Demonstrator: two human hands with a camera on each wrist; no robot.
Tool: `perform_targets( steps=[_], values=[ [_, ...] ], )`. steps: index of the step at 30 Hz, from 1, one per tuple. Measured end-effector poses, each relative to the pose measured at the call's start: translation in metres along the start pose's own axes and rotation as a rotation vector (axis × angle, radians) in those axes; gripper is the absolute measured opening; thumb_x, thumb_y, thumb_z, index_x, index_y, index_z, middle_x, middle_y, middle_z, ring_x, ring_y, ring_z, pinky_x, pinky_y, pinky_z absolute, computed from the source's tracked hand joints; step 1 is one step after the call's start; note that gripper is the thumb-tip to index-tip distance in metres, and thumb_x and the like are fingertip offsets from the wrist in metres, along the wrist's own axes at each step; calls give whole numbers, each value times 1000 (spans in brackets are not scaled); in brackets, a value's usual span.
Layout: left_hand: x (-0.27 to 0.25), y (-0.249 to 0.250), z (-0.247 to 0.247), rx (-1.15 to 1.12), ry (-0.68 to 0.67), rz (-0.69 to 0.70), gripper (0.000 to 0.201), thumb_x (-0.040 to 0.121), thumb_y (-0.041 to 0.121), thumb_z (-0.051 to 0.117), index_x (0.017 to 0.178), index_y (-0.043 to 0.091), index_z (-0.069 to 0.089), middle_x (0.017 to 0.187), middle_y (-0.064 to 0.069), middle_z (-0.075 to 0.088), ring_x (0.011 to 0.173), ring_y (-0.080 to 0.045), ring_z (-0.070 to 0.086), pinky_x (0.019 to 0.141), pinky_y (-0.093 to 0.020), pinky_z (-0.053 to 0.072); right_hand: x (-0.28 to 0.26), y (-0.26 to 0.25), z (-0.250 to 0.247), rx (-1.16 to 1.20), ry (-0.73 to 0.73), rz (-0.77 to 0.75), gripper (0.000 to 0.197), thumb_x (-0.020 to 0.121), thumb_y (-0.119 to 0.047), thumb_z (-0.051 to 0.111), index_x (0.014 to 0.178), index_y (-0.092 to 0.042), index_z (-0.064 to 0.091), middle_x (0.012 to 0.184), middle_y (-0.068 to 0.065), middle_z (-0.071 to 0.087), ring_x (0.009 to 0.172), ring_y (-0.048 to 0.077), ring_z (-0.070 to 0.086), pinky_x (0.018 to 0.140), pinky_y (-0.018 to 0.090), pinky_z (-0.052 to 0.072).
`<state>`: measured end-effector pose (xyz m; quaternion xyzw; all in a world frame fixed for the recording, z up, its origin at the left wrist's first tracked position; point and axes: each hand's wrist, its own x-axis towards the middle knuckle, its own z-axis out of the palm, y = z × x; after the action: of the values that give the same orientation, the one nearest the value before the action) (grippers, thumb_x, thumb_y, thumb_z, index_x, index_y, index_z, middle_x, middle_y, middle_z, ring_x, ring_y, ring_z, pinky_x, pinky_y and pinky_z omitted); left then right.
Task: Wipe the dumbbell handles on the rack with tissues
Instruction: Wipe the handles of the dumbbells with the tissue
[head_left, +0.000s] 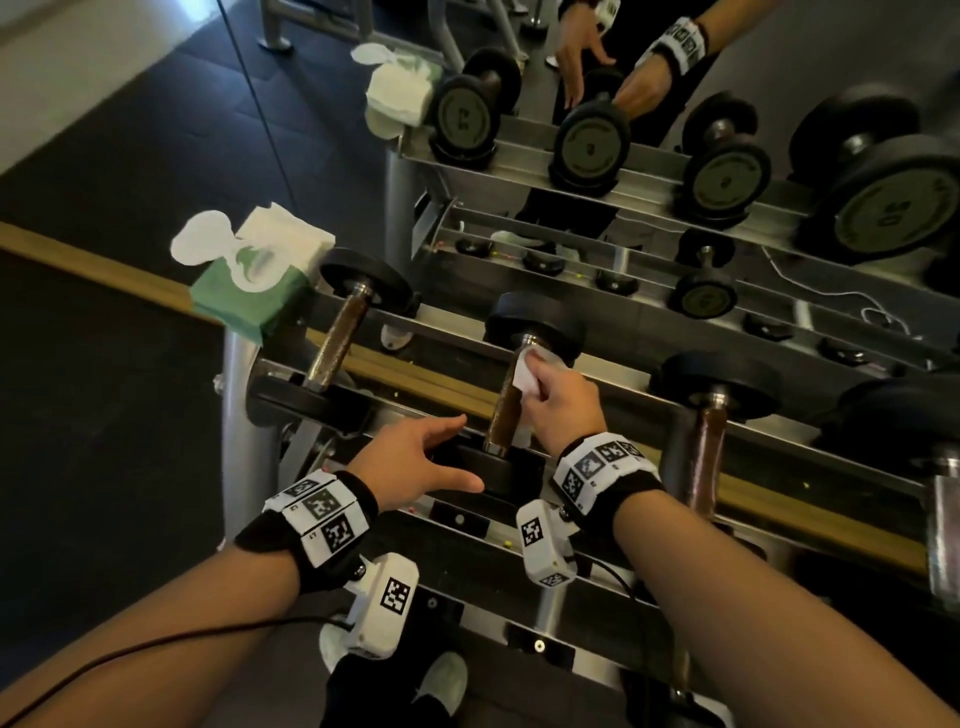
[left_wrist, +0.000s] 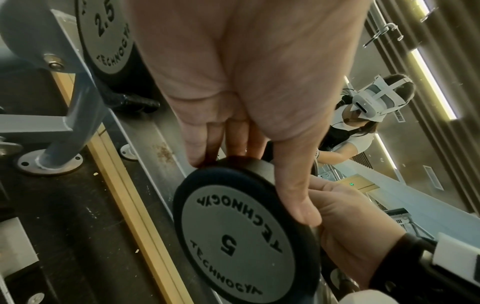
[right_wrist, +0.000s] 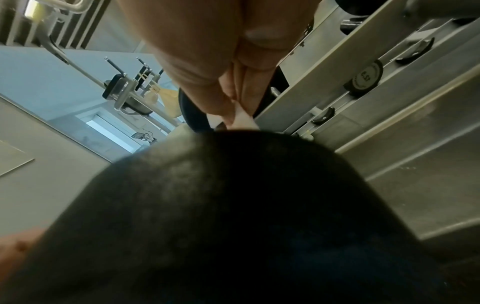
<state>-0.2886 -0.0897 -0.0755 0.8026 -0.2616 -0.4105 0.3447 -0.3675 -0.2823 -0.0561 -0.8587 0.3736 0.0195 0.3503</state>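
We are partway along the second dumbbell's handle (head_left: 511, 395), the brown bar that runs from the near weight plate (left_wrist: 246, 232), marked 5, to the far one. To do this well, we judge the tissue (head_left: 530, 371) should wrap as far round the bar as it can and travel its whole length, from the far collar down to the near one, with a twist of the wrist so the underside gets cleaned too. The bar's near stretch looks bare of tissue at present, so that part is probably yet to be covered.

Our right hand (head_left: 563, 402) is curled over the far end of the handle, fingers pinching the white tissue against it; the wrist sits above the near plate, forearm coming in from the near right. Our left hand (head_left: 415, 462) lies relaxed, fingers straight, thumb and fingertips resting on the rim of the near plate to steady the dumbbell on the rack (head_left: 644, 400). It grips nothing.

The tissue box (head_left: 254, 291) sits at the far left end of the rack, beside the first dumbbell (head_left: 340, 332), within reach for a fresh sheet.
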Motion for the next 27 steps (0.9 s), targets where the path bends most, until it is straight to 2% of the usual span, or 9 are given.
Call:
perform_targets(
  steps=[3, 7, 11, 15, 18, 20, 22, 25, 27],
  values=[
    [-2, -1, 0, 5, 1, 10, 89, 64, 50, 84, 142, 40, 43, 145, 12, 49, 124, 4, 42, 99, -20, 34, 1, 1, -3, -12, -4, 3, 50, 98, -17, 54, 144, -34, 44, 137, 7, 55, 127, 26, 52, 109, 43, 44],
    [-2, 1, -1, -9, -13, -3, 90, 66, 47, 84, 144, 39, 40, 147, 10, 47, 131, -2, 43, 101, -23, 35, 0, 2, -9, -105, -160, 78, 45, 99, -29, 50, 143, -35, 44, 137, 10, 50, 125, 29, 51, 109, 41, 43],
    [-3, 1, -1, -5, -16, -38, 92, 66, 49, 84, 146, 34, 40, 147, 6, 48, 133, -10, 45, 105, -30, 38, -29, 9, -7, -209, -167, -89, 50, 98, -15, 52, 142, -39, 44, 131, 6, 56, 119, 24, 56, 102, 35, 48],
    [-4, 4, -2, 9, -44, -23, 91, 68, 49, 82, 146, 32, 40, 146, 5, 49, 133, -10, 46, 100, -24, 37, -36, 16, -16, -127, -268, -83, 38, 98, -19, 56, 133, -34, 59, 129, 0, 60, 119, 19, 57, 102, 34, 47],
    [-5, 6, -3, 31, -38, 15, 83, 70, 47, 81, 143, 43, 41, 147, 8, 47, 134, -10, 43, 98, -24, 35, -25, 18, -35, 37, -155, -51, 37, 96, -11, 57, 129, -28, 64, 125, 1, 64, 118, 20, 59, 105, 38, 46],
    [-5, 6, -3, 35, -37, 47, 75, 72, 46, 80, 138, 51, 44, 146, 10, 47, 134, -11, 42, 100, -25, 36, -12, 16, -42, 66, -39, -51, 42, 97, -7, 53, 133, -27, 61, 126, 3, 64, 120, 22, 57, 106, 28, 39],
    [-6, 4, -2, 23, -33, 74, 69, 73, 43, 80, 133, 53, 47, 143, 13, 49, 134, -9, 43, 99, -21, 36, -4, 11, -38, 31, -3, -58, 42, 98, -9, 52, 134, -28, 60, 130, 3, 62, 124, 23, 53, 104, 22, 28],
    [-7, -3, 1, -12, 6, 86, 69, 72, 44, 80, 133, 53, 48, 144, 14, 49, 132, -5, 41, 100, -23, 35, 0, 5, -18, 57, -56, -47, 39, 100, -18, 52, 137, -30, 56, 135, 3, 57, 126, 24, 52, 109, 31, 38],
    [-7, -7, 3, -37, 18, 83, 71, 70, 47, 80, 134, 52, 48, 144, 13, 49, 133, -6, 42, 107, -30, 36, -5, 8, -9, 68, -92, -34, 37, 101, -28, 48, 137, -34, 54, 133, 2, 53, 124, 23, 52, 104, 30, 41]
  ],
)
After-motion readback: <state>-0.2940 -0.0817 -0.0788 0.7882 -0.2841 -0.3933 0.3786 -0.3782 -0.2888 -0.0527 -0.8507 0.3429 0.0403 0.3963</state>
